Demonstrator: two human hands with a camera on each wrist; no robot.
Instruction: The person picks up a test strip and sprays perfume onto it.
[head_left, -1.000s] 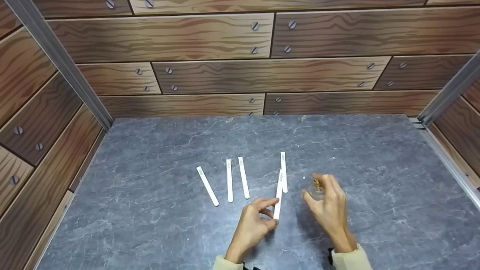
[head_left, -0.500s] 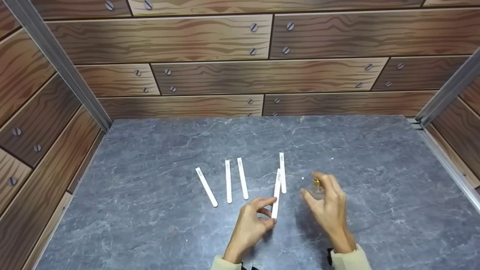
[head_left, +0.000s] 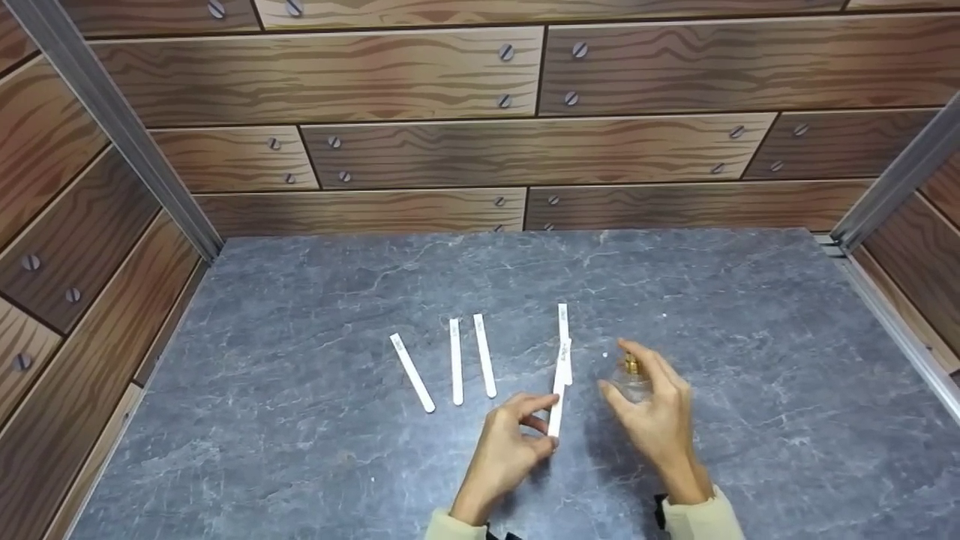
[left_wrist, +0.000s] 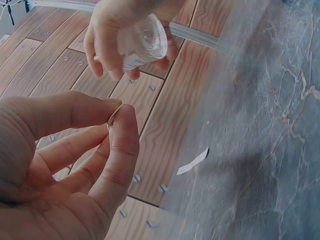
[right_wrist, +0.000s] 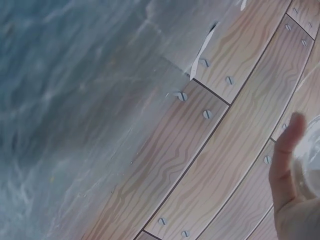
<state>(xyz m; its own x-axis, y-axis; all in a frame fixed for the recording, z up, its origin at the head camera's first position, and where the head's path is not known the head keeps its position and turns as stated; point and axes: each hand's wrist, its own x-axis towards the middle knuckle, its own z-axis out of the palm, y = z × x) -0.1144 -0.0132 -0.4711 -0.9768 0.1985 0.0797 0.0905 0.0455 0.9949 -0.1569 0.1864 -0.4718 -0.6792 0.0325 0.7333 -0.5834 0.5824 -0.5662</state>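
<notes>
My left hand [head_left: 502, 439] pinches a white paper test strip [head_left: 557, 390] near its lower end, between thumb and fingers. In the left wrist view that strip [left_wrist: 111, 118] appears edge-on at the fingertips. To its right my right hand [head_left: 661, 420] grips a small clear glass perfume bottle [head_left: 634, 384] with a gold-coloured top. The bottle [left_wrist: 146, 46] is held above the table, partly hidden by the fingers. In the right wrist view only the thumb and an edge of the bottle [right_wrist: 311, 160] show. Behind the held strip lies another strip [head_left: 564, 319], partly covered from view.
Several more white strips lie left of the hands, among them a slanted strip [head_left: 412, 373], a middle strip [head_left: 456, 364] and a third strip [head_left: 485, 356]. Wood-patterned walls [head_left: 420, 154] and metal posts [head_left: 127, 142] bound the grey marbled table [head_left: 315, 450].
The upper end of the strip in my left hand has shifted slightly right, across the strip lying behind it. My right fingers have moved slightly around the bottle. The other strips lie as before.
</notes>
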